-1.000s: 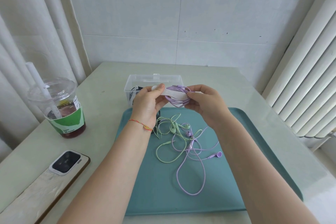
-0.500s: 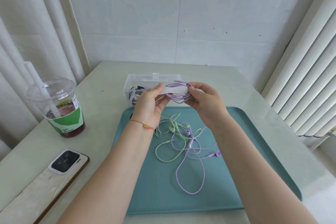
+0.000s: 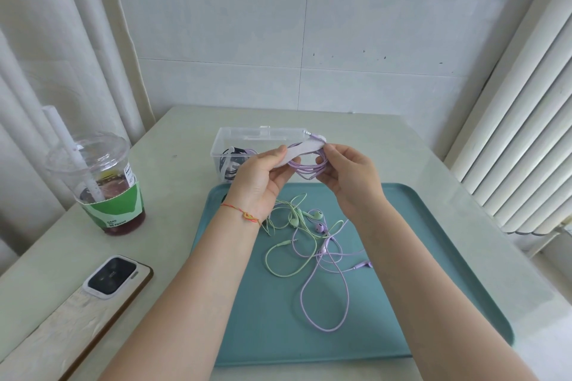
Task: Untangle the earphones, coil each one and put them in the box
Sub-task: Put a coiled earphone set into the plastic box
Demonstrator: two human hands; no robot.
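Note:
A coiled purple earphone (image 3: 309, 169) is held in the air between both hands, above the tray's far edge. My left hand (image 3: 259, 179) pinches a white strap (image 3: 301, 150) that runs across the coil. My right hand (image 3: 349, 175) grips the coil's right side, and the jack sticks out at the top. Behind the hands stands the clear plastic box (image 3: 247, 136) with dark and purple cables inside. On the teal tray (image 3: 418, 272) a green earphone (image 3: 289, 244) and another purple earphone (image 3: 328, 284) lie loosely tangled.
A plastic cup (image 3: 102, 185) with a dark drink and a straw stands at the left. A phone (image 3: 110, 277) lies face down on a pale board at the near left. Curtains hang left, and a white radiator stands to the right.
Both hands have lifted the coil slightly and turned it. The white strap now stretches further across the coil towards the right hand. The earphones on the tray have not moved.

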